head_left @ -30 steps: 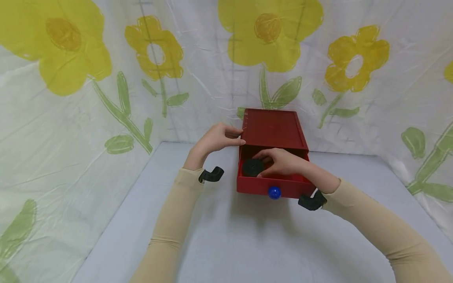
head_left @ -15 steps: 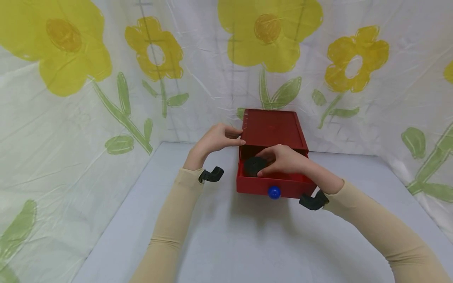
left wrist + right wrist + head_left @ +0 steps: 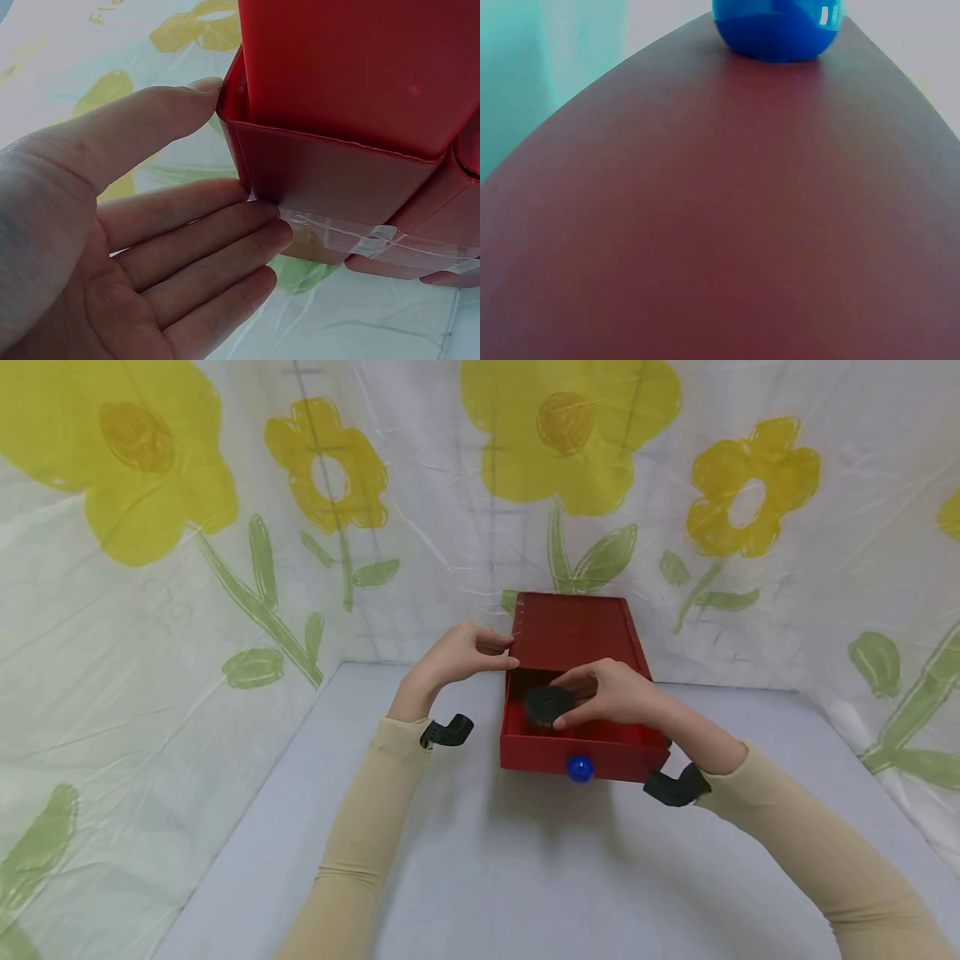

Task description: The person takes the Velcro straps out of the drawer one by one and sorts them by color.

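Right of centre frame, the right grip (image 3: pixel 617 693) pinches a disc (image 3: pixel 546 707) at a drawer (image 3: pixel 540 755); the left grip (image 3: pixel 459 654), spread, touches the box (image 3: pixel 573 631)

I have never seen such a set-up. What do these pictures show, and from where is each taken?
No machine here: a person works bare-handed. The wide pictures come from the head, looking down; the close ones from each wrist. On the pale table stands a red box with its drawer open. The right hand holds a black disc, in or just over the drawer. The left hand touches the box's side. The right wrist view is mostly the drawer's reddish front, with its blue knob.
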A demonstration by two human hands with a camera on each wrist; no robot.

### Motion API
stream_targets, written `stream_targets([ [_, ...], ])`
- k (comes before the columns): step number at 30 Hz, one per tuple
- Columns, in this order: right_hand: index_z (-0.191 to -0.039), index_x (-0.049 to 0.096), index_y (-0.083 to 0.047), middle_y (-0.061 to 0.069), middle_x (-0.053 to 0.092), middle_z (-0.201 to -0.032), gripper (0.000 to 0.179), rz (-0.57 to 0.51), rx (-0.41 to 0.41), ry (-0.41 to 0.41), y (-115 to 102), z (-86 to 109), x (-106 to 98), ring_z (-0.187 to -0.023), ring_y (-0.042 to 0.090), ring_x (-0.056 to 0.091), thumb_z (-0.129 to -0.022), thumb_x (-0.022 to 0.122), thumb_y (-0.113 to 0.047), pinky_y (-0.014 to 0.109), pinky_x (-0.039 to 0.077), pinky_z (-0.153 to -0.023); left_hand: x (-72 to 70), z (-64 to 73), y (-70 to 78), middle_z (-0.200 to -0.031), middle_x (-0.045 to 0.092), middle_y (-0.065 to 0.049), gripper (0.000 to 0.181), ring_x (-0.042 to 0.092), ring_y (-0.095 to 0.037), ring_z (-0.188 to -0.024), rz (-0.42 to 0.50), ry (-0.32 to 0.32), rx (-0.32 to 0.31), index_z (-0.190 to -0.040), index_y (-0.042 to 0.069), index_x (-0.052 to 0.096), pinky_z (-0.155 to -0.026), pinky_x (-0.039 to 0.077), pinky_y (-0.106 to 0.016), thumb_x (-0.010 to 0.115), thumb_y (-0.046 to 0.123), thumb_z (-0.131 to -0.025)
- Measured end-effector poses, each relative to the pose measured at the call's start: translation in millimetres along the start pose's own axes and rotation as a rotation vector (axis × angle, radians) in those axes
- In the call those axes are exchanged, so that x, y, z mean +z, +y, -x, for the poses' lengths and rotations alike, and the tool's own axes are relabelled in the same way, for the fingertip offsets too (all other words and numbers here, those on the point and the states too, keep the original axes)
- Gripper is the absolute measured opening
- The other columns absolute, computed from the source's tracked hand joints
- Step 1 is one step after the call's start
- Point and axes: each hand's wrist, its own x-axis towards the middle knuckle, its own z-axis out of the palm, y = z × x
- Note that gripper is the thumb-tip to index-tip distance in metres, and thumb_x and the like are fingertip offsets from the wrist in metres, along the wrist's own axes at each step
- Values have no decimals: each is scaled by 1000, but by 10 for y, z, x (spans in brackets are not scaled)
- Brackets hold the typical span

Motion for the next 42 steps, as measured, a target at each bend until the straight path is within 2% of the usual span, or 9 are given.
stream_targets([
  [9, -124, 63, -9, 11, 66, -118, 60, -37, 10, 38, 30, 91, -82, -101, 24, 67, -74, 81, -37, 39, 54, -87, -3, -4, -10, -126, 63, -1, 54, 61, -15, -113, 0, -2, 0, -126, 17, 64, -92, 51, -35, 73, 43, -81],
  [22, -126, 61, -6, 15, 64, -121, 59, -98, 21, 44, 53, 246, -214, -105, 29, 65, -76, 80, -30, 39, 54, -87, -2, 9, -10, -125, 64, -1, 51, 61, -15, -111, 7, 4, 8, -126, 16, 64, -91, 52, -35, 73, 40, -81],
  [42, -128, 59, -10, 13, 62, -125, 59, -47, 67, 116, 93, 549, -450, -110, 30, 63, -78, 77, -36, 42, 52, -90, -17, 18, 6, -126, 64, -2, 52, 61, -15, -112, -15, -2, 9, -126, 17, 64, -90, 52, -35, 73, 41, -81],
])
